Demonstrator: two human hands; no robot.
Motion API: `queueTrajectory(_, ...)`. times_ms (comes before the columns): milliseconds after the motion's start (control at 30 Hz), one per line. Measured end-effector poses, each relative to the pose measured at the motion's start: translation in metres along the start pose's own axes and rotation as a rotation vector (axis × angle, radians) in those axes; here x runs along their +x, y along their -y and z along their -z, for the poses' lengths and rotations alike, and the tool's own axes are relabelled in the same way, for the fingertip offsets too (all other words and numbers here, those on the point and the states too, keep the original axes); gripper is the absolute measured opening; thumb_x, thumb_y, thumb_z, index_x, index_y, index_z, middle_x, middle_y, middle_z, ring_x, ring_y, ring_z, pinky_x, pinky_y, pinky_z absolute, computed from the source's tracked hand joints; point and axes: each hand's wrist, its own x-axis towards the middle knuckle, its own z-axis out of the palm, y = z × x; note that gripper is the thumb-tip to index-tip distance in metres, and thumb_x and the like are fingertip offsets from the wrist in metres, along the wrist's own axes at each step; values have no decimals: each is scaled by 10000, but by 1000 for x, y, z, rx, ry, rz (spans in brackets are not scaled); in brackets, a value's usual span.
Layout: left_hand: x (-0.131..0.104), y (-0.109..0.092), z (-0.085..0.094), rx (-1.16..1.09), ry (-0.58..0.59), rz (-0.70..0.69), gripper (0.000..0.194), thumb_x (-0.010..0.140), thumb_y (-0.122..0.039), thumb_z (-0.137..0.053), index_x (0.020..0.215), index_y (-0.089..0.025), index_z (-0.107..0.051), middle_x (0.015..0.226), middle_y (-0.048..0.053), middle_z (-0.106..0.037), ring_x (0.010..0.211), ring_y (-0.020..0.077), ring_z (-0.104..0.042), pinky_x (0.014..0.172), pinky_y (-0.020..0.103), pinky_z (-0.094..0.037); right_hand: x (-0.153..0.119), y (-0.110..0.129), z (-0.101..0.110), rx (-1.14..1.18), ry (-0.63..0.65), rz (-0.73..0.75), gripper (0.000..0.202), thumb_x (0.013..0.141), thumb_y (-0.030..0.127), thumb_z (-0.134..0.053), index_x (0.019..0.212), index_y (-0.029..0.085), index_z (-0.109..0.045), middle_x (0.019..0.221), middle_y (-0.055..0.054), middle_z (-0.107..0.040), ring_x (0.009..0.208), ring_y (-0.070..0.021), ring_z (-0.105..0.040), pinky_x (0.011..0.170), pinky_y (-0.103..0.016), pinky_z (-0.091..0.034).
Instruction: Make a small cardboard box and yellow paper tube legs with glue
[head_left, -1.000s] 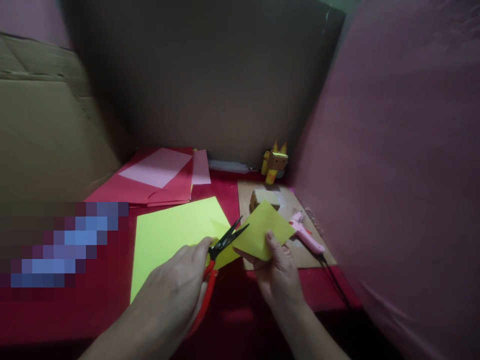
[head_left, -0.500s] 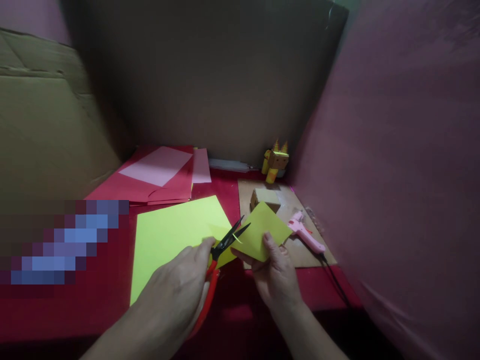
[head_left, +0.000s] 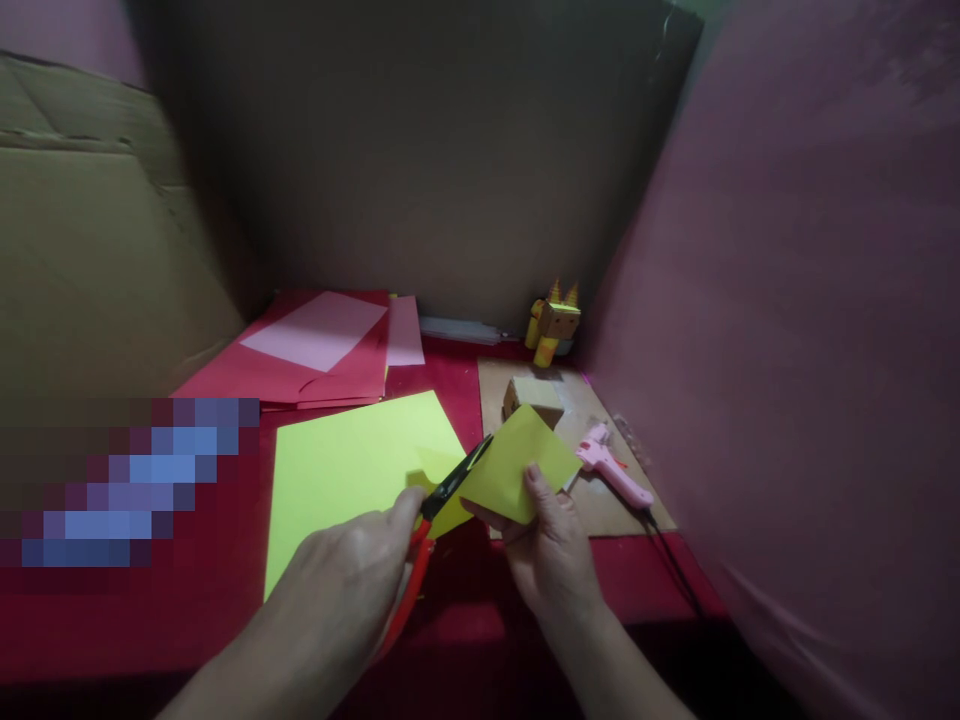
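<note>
My left hand [head_left: 352, 570] is closed round the red handles of a pair of scissors [head_left: 445, 492]. The black blades are nearly together, beside the left edge of a small yellow paper square [head_left: 517, 468]. My right hand [head_left: 553, 545] pinches that square, thumb on top and fingers partly hidden beneath it. Below and left of the blades lies a large yellow sheet [head_left: 337, 470] on the red cloth. Just beyond the held square, a small cardboard box [head_left: 534, 397] sits on a cardboard mat [head_left: 600, 515].
A pink glue gun [head_left: 615, 470] with a black cord lies on the mat. A yellow and brown cardboard figure [head_left: 556, 325] stands at the back. Red and pink papers [head_left: 315, 335] are stacked at back left. A pink wall [head_left: 810, 350] rises on the right.
The scissor blades have closed from a spread position at the square's left edge. A thin paper sliver at that edge no longer shows. The right hand has hardly moved.
</note>
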Motion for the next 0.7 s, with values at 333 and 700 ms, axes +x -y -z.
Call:
queueTrajectory(333, 1, -7, 3, -30, -16, 26, 346, 874, -129, -307, 1160, -144, -501, 712, 61, -629, 573, 188, -606, 525, 272, -416, -2, -4, -2, -31, 3, -7, 338, 801, 250, -706, 1130, 212, -641, 916, -34, -761, 821, -187, -719, 805, -417, -597)
queueTrajectory(700, 2, -2, 5, 78, 53, 2, 352, 834, -108, -319, 1130, -113, -510, 589, 34, -599, 500, 206, -605, 459, 275, -368, -1, -5, -4, -50, 22, -12, 366, 783, 271, -725, 1133, 206, -642, 891, -35, -762, 801, -198, -724, 762, -383, -606)
